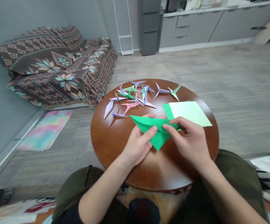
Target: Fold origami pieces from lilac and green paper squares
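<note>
A green sheet of origami paper (157, 137), folded into a triangular shape, is held above the near half of the round table. My left hand (139, 141) grips it from the left, thumb on top and fingers behind. At its right corner my right hand (188, 135) pinches the paper between thumb and fingers. Beyond the hands lie several folded paper cranes, mostly purple, with a pink crane (130, 107) and a dark green crane (128, 94) among them. A pale green crane (175, 92) rests near the far right edge.
On the right side of the brown table (109, 140) sits a stack of square paper (189, 112), pale on top, green beneath. A sofa under a patterned cover (65, 68) stands at far left, near a pastel mat (46, 130). Grey cabinets (195, 28) line the back.
</note>
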`<action>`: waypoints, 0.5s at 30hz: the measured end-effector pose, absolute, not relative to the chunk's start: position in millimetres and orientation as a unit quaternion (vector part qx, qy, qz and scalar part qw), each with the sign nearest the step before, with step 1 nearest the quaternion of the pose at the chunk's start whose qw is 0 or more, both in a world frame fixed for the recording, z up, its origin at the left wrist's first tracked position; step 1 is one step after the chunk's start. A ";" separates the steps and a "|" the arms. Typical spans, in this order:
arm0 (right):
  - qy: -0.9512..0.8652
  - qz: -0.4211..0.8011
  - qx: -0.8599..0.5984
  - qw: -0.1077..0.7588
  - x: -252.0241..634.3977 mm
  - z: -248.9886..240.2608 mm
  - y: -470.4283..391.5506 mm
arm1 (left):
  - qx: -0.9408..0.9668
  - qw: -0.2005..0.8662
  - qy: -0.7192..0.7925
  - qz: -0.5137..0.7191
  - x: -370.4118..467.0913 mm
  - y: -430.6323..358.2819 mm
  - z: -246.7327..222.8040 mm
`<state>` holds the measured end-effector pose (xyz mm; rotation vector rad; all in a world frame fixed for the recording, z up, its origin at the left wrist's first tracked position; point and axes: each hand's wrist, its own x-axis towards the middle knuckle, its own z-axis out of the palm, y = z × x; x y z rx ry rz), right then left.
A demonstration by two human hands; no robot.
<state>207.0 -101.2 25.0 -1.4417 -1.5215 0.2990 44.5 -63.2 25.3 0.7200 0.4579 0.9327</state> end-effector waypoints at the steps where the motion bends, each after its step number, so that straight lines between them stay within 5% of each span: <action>1: -0.632 0.112 -0.591 0.489 208.0 25.5 -101.4 | 0.340 0.805 0.219 0.435 45.1 -63.0 24.0; 6: -0.663 -0.007 -0.575 0.479 211.7 28.3 -103.3 | 0.353 0.797 0.225 0.435 44.8 -59.1 20.2; 11: -0.649 0.189 -0.593 0.437 218.9 38.9 -108.5 | 0.356 0.777 0.239 0.461 40.6 -52.9 21.5; 15: -0.642 0.198 -0.611 0.419 225.6 44.7 -111.0 | 0.344 0.764 0.265 0.477 35.3 -46.6 24.4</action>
